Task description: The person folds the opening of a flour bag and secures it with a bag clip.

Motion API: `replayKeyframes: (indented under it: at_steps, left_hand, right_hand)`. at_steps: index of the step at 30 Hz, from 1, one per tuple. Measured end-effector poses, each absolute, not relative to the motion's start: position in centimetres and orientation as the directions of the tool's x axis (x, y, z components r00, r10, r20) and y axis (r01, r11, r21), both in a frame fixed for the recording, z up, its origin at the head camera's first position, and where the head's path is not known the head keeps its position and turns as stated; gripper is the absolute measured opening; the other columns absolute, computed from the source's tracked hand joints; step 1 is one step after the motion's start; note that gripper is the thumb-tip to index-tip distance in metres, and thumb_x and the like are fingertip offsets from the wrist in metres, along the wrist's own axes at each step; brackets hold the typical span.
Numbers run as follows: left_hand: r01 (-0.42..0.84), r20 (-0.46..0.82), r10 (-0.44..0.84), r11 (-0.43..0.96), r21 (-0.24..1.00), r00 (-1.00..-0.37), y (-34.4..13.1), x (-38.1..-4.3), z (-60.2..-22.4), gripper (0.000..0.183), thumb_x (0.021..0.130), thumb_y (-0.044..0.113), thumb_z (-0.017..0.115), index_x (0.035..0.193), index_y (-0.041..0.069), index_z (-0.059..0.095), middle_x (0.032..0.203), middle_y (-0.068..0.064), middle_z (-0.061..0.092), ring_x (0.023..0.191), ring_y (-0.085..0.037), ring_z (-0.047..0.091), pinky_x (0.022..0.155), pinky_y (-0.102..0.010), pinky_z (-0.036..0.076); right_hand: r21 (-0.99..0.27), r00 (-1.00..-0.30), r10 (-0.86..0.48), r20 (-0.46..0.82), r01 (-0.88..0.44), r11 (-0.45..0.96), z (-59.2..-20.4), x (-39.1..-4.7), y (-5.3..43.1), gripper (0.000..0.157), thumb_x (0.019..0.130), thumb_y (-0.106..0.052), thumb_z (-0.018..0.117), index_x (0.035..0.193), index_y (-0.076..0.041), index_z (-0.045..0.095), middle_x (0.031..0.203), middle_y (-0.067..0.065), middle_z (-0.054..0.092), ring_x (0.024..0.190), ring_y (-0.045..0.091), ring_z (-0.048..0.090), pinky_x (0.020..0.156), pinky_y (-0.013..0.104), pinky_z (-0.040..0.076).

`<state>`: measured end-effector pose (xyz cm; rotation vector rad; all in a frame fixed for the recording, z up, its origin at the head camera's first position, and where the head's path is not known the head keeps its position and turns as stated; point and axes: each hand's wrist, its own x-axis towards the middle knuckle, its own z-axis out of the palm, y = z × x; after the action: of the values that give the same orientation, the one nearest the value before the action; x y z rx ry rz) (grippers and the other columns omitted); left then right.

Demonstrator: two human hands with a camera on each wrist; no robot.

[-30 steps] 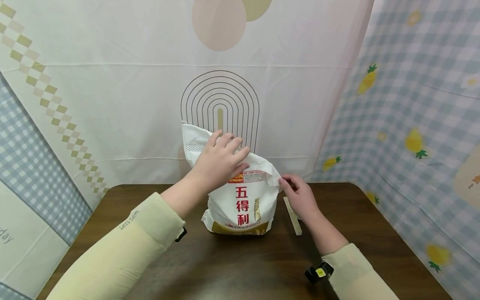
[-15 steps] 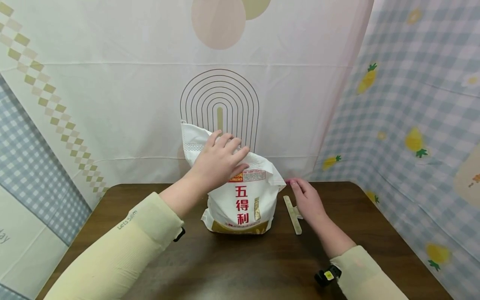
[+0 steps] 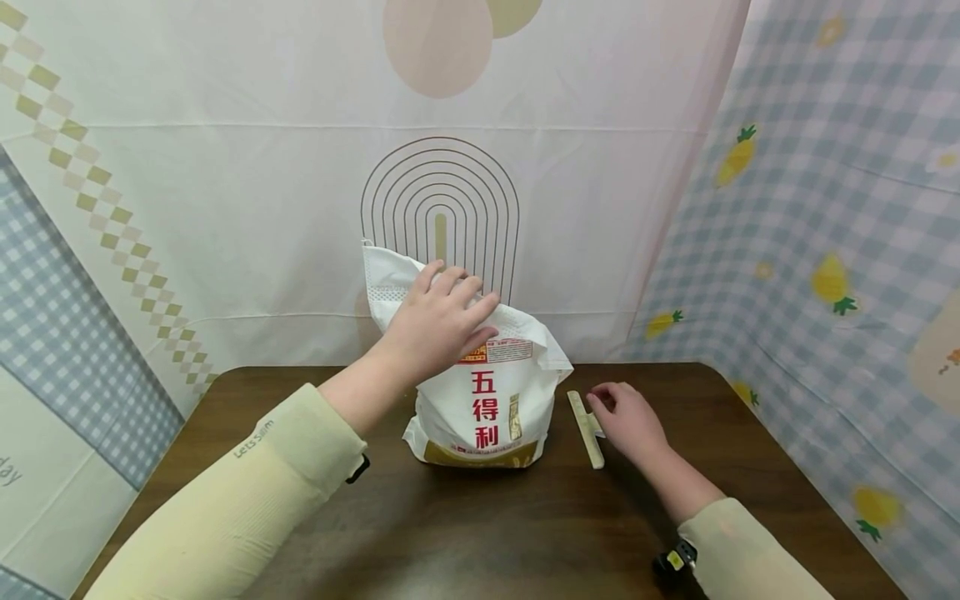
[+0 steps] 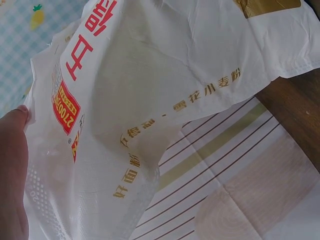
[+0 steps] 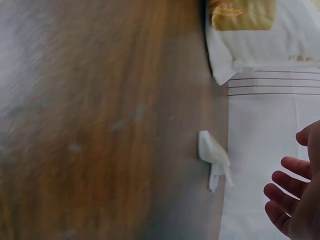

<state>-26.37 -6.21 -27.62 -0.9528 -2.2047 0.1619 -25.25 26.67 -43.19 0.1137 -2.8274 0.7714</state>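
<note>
A white flour bag (image 3: 483, 408) with red and gold lettering stands upright at the table's back, its top corner peaked at the left. Over its upper edge my left hand (image 3: 431, 321) grips the bag, fingertips at the rim and thumb lying across the front. In the left wrist view the thumb (image 4: 21, 112) presses on the bag's white film. My right hand (image 3: 626, 417) is apart from the bag, fingers loosely bent and holding nothing. Close by its fingertips a pale sealing clip (image 3: 587, 429) lies on the table. The right wrist view shows these fingers (image 5: 290, 192) spread near the clip (image 5: 214, 155).
The dark wooden table (image 3: 465, 533) extends in front of the bag and to both sides. A printed white curtain (image 3: 262, 208) hangs right behind the table's back edge. Blue checked cloth (image 3: 795, 250) closes in the right side.
My right hand has let go of the bag's right corner and moved right and down to the clip. The freed corner sticks out to the right. My left hand has stayed in place.
</note>
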Motion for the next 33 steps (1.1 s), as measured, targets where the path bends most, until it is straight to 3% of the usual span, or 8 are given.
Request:
replayKeyframes:
  at_steps: [9,16,24,33]
  left_hand:
    - [0.586,0.565,0.678,0.718,-0.375,-0.469,-6.3,-26.5,-27.5,0.044,0.097,0.048,0.058,0.130,0.019,0.062,0.127,-0.008,0.061,0.125,-0.033,0.049,0.111,-0.052,0.028]
    - [0.596,0.567,0.679,0.715,-0.365,-0.467,-6.2,-26.6,-27.4,0.043,0.097,0.046,0.059,0.130,0.019,0.062,0.128,-0.008,0.062,0.124,-0.033,0.050,0.111,-0.052,0.028]
    - [0.600,0.568,0.677,0.715,-0.358,-0.468,-6.3,-26.8,-27.3,0.043,0.097,0.046,0.060,0.130,0.018,0.062,0.128,-0.009,0.062,0.124,-0.033,0.050,0.111,-0.052,0.029]
    - [0.606,0.564,0.677,0.715,-0.349,-0.474,-6.3,-26.8,-27.2,0.043,0.097,0.045,0.060,0.130,0.018,0.062,0.130,-0.009,0.062,0.125,-0.034,0.050,0.110,-0.053,0.030]
  right_hand:
    - [-0.380,-0.996,0.017,0.082,-0.015,0.925,-44.7,-25.3,27.4,0.045,0.098,-0.032,0.056,0.122,0.005,0.063,0.117,0.023,0.061,0.108,0.041,0.059,0.087,0.054,0.049]
    - [-0.305,-0.998,0.055,-0.029,0.061,0.950,-46.0,-25.5,27.7,0.051,0.096,-0.036,0.059,0.125,0.006,0.060,0.116,0.025,0.059,0.107,0.044,0.058,0.084,0.055,0.050]
    - [-0.314,-0.999,0.040,-0.004,0.039,0.949,-46.5,-25.9,27.9,0.047,0.096,-0.032,0.061,0.120,0.008,0.061,0.113,0.025,0.060,0.104,0.044,0.059,0.083,0.055,0.049]
    - [-0.413,-0.999,0.041,-0.015,0.044,0.910,-46.3,-26.3,28.2,0.044,0.097,-0.030,0.061,0.124,0.004,0.053,0.108,0.022,0.066,0.093,0.035,0.064,0.076,0.051,0.050]
